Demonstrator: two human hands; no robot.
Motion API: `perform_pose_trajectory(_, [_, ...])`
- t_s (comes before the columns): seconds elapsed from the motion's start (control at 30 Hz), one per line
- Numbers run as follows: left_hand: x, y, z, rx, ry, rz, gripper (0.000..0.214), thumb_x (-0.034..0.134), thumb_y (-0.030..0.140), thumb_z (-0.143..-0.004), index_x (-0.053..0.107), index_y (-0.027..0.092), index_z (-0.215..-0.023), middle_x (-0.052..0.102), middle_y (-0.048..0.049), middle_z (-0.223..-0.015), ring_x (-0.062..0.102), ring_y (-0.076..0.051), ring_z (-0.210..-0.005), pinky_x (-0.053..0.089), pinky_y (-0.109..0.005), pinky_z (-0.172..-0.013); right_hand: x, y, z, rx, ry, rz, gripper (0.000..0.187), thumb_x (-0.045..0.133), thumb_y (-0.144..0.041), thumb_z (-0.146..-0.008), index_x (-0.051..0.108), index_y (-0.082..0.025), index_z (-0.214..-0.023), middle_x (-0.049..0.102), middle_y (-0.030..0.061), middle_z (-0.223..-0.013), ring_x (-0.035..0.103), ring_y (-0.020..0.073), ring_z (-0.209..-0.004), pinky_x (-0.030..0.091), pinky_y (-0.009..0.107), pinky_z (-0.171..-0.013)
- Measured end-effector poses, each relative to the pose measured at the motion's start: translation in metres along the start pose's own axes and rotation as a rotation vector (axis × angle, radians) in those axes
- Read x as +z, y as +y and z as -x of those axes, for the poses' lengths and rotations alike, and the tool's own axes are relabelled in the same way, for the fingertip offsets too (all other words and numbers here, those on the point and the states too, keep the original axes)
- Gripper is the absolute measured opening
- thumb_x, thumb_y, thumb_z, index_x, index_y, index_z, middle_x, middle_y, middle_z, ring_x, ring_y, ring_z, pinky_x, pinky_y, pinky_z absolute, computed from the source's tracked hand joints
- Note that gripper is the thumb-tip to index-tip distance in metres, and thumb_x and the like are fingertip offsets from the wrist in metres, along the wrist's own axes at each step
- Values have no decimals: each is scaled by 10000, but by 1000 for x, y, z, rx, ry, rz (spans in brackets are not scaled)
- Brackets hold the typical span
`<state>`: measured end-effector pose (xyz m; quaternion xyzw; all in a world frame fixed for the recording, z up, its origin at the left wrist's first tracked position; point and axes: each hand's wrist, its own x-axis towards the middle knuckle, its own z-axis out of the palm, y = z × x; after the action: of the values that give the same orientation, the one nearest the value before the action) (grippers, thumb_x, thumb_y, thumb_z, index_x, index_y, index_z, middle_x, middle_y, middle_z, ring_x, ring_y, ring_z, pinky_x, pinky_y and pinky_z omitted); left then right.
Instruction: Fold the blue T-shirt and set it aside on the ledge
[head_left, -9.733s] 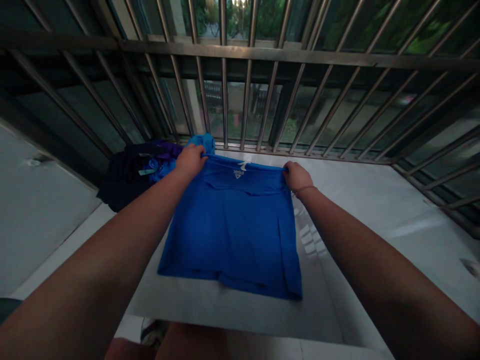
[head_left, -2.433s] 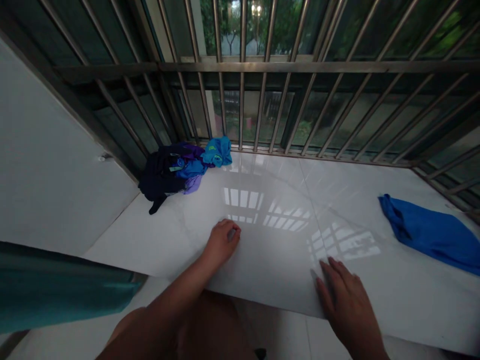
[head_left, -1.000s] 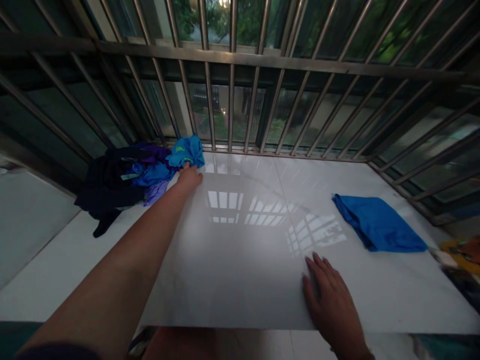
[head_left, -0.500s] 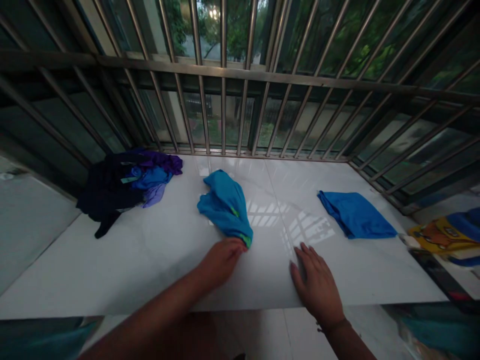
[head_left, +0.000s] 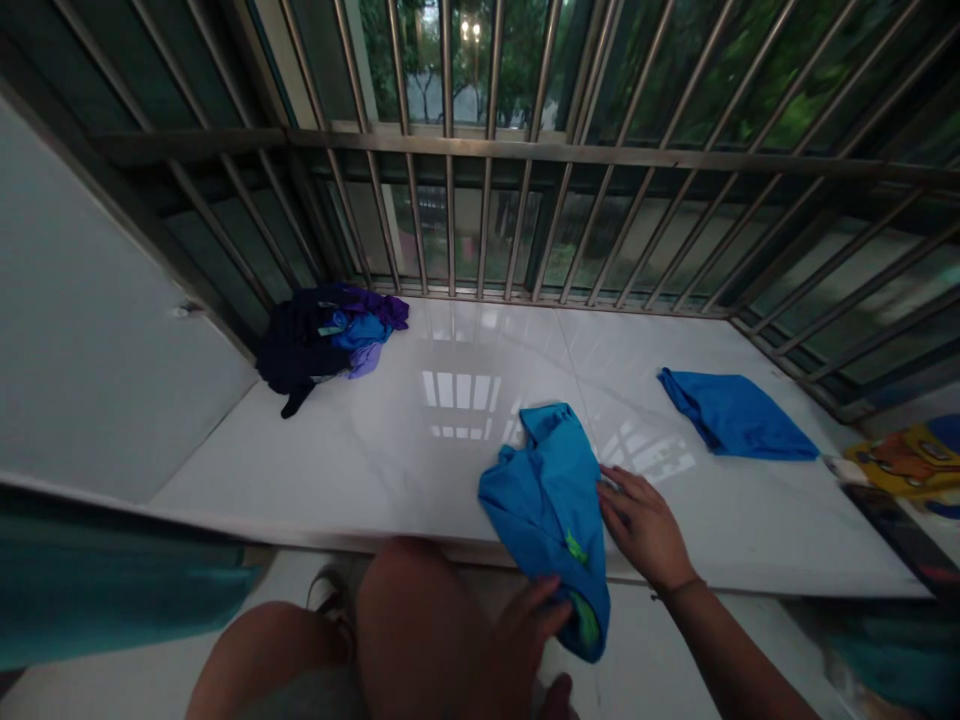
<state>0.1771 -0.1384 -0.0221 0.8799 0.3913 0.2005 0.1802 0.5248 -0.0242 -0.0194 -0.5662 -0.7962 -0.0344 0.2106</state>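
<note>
A crumpled blue garment with a green print (head_left: 551, 500) lies on the white ledge, and its lower end hangs over the front edge. My left hand (head_left: 525, 635) is at that lower end, fingers resting on the cloth near the green patch, thumb apart from them. Against the garment's right edge, my right hand (head_left: 645, 525) touches the fabric with stretched fingers and grips nothing that I can see. A folded blue cloth (head_left: 739, 415) lies flat farther right.
A pile of dark and purple clothes (head_left: 307, 345) sits in the left corner. Metal bars (head_left: 465, 148) close off the back. At the right edge are a black flat object (head_left: 896, 530) and a yellow-and-blue printed item (head_left: 911, 455). My knees are below the ledge (head_left: 360, 470).
The blue garment has come toward me and to the right, over the ledge's front edge. My left hand has loosened its grip; my right hand now touches the garment. The view has shifted left.
</note>
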Motion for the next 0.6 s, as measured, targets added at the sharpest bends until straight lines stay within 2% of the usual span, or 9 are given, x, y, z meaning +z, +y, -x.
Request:
perform_pose_trajectory(0.07, [-8,-4,-12,-131,39,-15,902,599,312,-1016,249,467,-1833,366,15,-1859,419,-221,-1694,550,-444,-1327,-2,-2,-3,4,14,-15,397,531,-398,-1139,879,-270,-1280,781,124,-1483,738,344,-1362,573,580,-1174])
perform_pose_trajectory(0.13, [-20,-18,-33,-233,39,-28,806,545,240,-1063,315,352,-1828,328,-47,-1885,343,-283,-1740,442,-568,-1399,-4,-5,-6,9,23,-21,399,532,-393,-1135,877,-266,-1291,791,124,-1461,747,332,-1339,589,552,-1158])
perform_pose_trajectory(0.2, [-30,-38,-56,-216,-40,-43,772,659,245,-1031,441,291,-1770,386,-104,-1863,348,-369,-1737,374,-670,-1403,-6,-9,-8,11,30,-22,408,524,-384,-1135,872,-253,-1303,798,125,-1446,750,326,-1330,597,536,-1151])
perform_pose_trajectory(0.3, [-34,-62,-80,-158,-119,-91,810,840,244,-931,557,310,-1687,456,-118,-1829,378,-419,-1717,317,-720,-1402,-7,-13,-10,20,40,-29,413,514,-361,-1137,862,-224,-1311,800,129,-1444,748,322,-1336,597,530,-1158])
perform_pose_trajectory(0.37, [-29,-70,-83,-142,-101,-128,776,857,207,-916,604,327,-1640,488,-121,-1810,403,-415,-1705,321,-718,-1398,-6,-14,-11,39,45,-37,402,520,-346,-1136,856,-220,-1316,802,125,-1442,749,320,-1341,591,535,-1173])
perform_pose_trajectory(0.43, [-21,-73,-80,-115,-73,-153,646,790,157,-960,662,332,-1569,520,-121,-1787,430,-391,-1695,353,-693,-1390,-5,-14,-11,57,44,-48,392,530,-336,-1131,849,-224,-1331,805,122,-1438,749,320,-1346,583,548,-1187])
perform_pose_trajectory(0.53, [-14,-76,-71,-91,-41,-138,467,686,86,-993,743,287,-1410,588,-130,-1732,468,-353,-1677,386,-639,-1385,-5,-14,-10,63,31,-59,398,531,-330,-1127,840,-213,-1349,804,128,-1439,748,326,-1351,572,566,-1202])
perform_pose_trajectory(0.6, [-16,-77,-69,-95,-27,-68,361,710,82,-955,771,254,-1266,651,-139,-1668,504,-341,-1654,376,-620,-1393,-6,-14,-9,67,25,-54,406,521,-335,-1127,839,-212,-1347,802,126,-1445,749,327,-1351,564,571,-1212])
